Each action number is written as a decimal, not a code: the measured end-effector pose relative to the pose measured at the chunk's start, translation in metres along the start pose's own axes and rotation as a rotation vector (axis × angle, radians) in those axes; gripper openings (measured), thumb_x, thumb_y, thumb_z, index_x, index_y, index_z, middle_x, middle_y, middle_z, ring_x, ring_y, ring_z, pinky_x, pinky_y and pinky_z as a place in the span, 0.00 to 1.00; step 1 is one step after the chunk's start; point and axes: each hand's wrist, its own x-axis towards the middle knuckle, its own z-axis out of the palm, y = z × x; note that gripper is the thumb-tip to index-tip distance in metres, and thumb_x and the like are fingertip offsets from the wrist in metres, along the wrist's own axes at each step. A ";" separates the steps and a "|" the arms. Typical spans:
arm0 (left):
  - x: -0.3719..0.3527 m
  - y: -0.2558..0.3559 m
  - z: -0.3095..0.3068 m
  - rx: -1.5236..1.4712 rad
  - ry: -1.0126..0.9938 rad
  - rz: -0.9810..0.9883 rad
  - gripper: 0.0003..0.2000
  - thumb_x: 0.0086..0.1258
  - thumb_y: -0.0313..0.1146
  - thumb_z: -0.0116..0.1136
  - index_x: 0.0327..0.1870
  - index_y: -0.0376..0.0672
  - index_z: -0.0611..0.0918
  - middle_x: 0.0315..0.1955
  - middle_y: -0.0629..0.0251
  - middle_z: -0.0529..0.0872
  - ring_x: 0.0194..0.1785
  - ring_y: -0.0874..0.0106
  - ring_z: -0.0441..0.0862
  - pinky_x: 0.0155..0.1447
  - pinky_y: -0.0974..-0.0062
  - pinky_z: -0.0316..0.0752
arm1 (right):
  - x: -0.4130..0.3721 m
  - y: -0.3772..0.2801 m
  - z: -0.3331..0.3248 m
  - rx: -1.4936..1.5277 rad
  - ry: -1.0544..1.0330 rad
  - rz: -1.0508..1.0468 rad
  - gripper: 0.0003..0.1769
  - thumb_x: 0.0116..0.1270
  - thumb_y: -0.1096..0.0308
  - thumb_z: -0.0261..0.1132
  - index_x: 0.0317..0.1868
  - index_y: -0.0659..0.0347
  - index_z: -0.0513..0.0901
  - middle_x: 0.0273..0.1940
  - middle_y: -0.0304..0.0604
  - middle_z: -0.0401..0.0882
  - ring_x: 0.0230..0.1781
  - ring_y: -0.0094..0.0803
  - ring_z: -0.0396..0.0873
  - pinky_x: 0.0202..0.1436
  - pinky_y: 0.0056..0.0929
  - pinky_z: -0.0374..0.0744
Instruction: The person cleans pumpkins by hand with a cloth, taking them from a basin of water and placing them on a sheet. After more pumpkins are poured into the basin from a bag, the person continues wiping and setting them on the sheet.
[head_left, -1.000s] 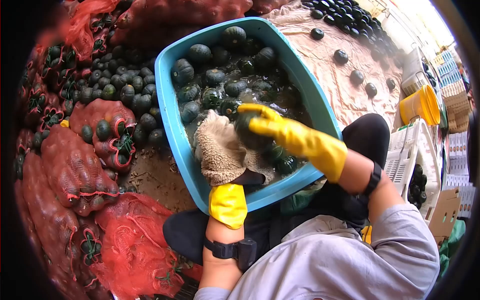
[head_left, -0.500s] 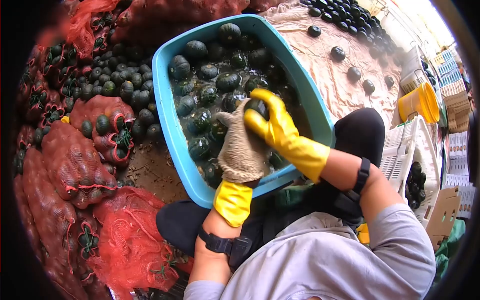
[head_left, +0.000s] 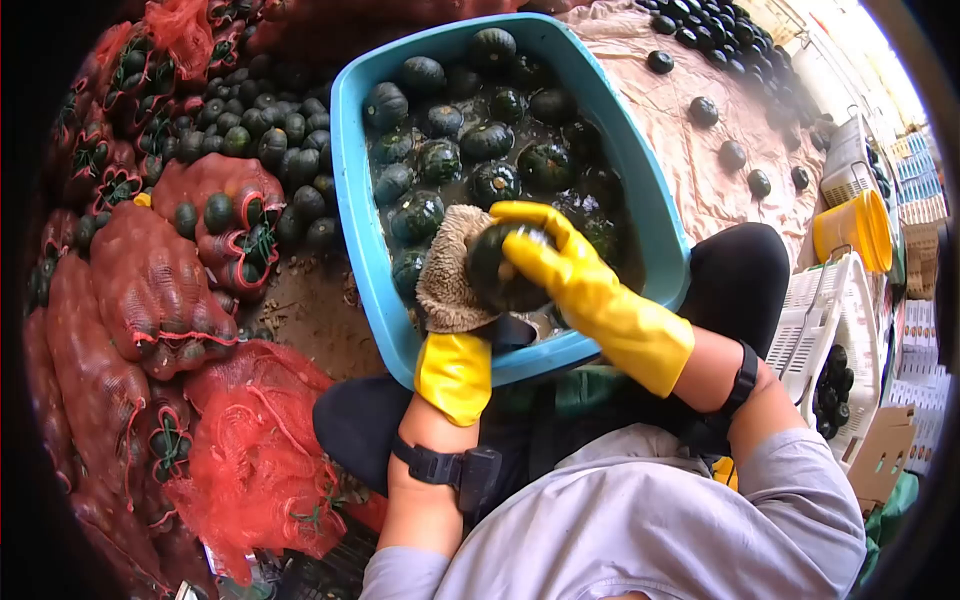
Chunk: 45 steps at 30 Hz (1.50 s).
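Note:
A dark green squash [head_left: 500, 266] is held between my two hands, above the near part of a blue tub [head_left: 357, 215]. My left hand [head_left: 455, 275] wears a tan fuzzy mitt over a yellow glove and presses against the squash's left side; its fingers are hidden inside the mitt. My right hand [head_left: 550, 250], in a yellow rubber glove, wraps its fingers over the top and right side of the same squash. Several wet green squashes [head_left: 487, 141] lie in murky water inside the tub.
Red mesh sacks [head_left: 160, 280] and a heap of squashes [head_left: 270, 130] lie left. On a pinkish sheet [head_left: 640, 90] at right rest more squashes [head_left: 704, 111]. A yellow bucket [head_left: 850, 232], white crates [head_left: 800, 310] and a cardboard box [head_left: 882, 458] stand far right.
The squash has come nearer to me and shows more fully between my hands. My mitted left hand has shifted to its left side. The view has moved slightly.

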 end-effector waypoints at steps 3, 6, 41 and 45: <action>-0.002 0.029 0.022 -0.053 0.231 -0.189 0.28 0.61 0.38 0.75 0.63 0.43 0.81 0.55 0.54 0.85 0.62 0.52 0.83 0.68 0.60 0.78 | 0.038 0.033 -0.008 0.340 0.178 -0.261 0.28 0.82 0.67 0.68 0.79 0.56 0.75 0.54 0.42 0.88 0.49 0.23 0.85 0.62 0.27 0.83; 0.000 0.040 0.030 -0.459 0.376 -0.344 0.31 0.62 0.36 0.76 0.68 0.42 0.79 0.61 0.51 0.84 0.67 0.52 0.82 0.72 0.58 0.76 | 0.029 0.010 -0.022 -0.532 0.050 -0.332 0.39 0.74 0.68 0.75 0.82 0.56 0.70 0.64 0.51 0.84 0.65 0.38 0.83 0.72 0.35 0.79; 0.011 0.040 0.010 -0.029 0.208 -0.135 0.18 0.75 0.36 0.69 0.63 0.46 0.83 0.57 0.66 0.88 0.60 0.63 0.86 0.70 0.62 0.79 | 0.057 0.053 -0.021 -0.443 0.446 -0.294 0.35 0.79 0.62 0.72 0.80 0.63 0.71 0.66 0.54 0.81 0.65 0.41 0.81 0.71 0.40 0.79; 0.000 0.047 0.022 -0.213 0.287 -0.282 0.19 0.81 0.30 0.60 0.70 0.46 0.81 0.61 0.57 0.85 0.62 0.60 0.85 0.70 0.63 0.78 | 0.038 0.059 -0.030 -1.067 0.328 -0.720 0.39 0.72 0.58 0.77 0.79 0.58 0.74 0.75 0.62 0.72 0.78 0.59 0.69 0.81 0.51 0.69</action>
